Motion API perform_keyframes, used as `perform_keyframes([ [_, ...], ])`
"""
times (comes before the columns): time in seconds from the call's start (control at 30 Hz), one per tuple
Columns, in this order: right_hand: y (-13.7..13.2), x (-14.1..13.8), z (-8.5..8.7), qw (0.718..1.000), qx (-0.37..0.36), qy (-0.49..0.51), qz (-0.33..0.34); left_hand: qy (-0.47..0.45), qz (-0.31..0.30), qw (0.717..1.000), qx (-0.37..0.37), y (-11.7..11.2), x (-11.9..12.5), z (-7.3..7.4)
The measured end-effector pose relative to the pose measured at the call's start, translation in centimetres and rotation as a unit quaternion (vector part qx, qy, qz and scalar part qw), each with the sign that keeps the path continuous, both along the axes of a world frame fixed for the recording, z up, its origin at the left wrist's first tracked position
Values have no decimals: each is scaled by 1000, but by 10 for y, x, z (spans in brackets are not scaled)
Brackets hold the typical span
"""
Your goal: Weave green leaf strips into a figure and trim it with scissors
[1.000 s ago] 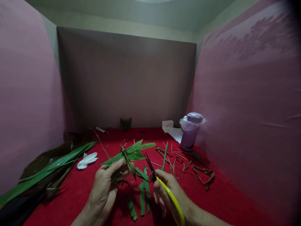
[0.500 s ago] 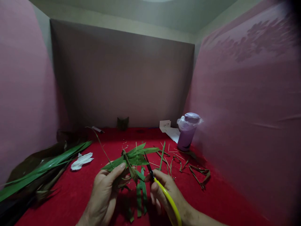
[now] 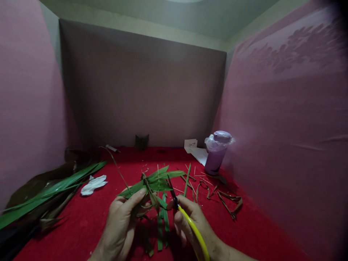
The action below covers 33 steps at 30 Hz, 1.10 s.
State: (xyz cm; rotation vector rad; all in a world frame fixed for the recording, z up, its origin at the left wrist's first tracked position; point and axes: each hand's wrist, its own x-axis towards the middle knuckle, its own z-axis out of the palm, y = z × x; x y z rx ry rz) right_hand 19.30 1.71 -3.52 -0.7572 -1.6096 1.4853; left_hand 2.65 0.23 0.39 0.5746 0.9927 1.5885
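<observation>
My left hand [image 3: 119,221] is closed on a folded piece of green leaf work [image 3: 152,181], thumb on top, holding it just above the red cloth. My right hand [image 3: 187,221] grips yellow-handled scissors [image 3: 187,217]; their dark blades point up and left, with the tips right beside the leaf piece. Several cut green strips [image 3: 161,228] lie on the cloth under and between my hands.
A red cloth [image 3: 244,232] covers the surface, boxed in by pink side walls and a brown back panel. Long green leaves [image 3: 46,195] lie at left beside a white scrap [image 3: 94,184]. A purple lidded cup [image 3: 217,152], white papers [image 3: 197,149] and dry brown trimmings [image 3: 228,201] are at right.
The view has shifted slightly right and down. Both hands keep their grips; the scissors' tips have drawn a little closer to the leaf piece.
</observation>
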Motion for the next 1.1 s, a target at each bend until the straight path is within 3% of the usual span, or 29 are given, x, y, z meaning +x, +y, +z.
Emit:
perform_keyframes([
  [0.9,2,1,-1,1000,20,6,-15,-8,-36,999,-26,1,0,-6],
  [1.1,1,0,-3,999,11,16,-30,-16,-76,997,-24,-5,4,-2],
])
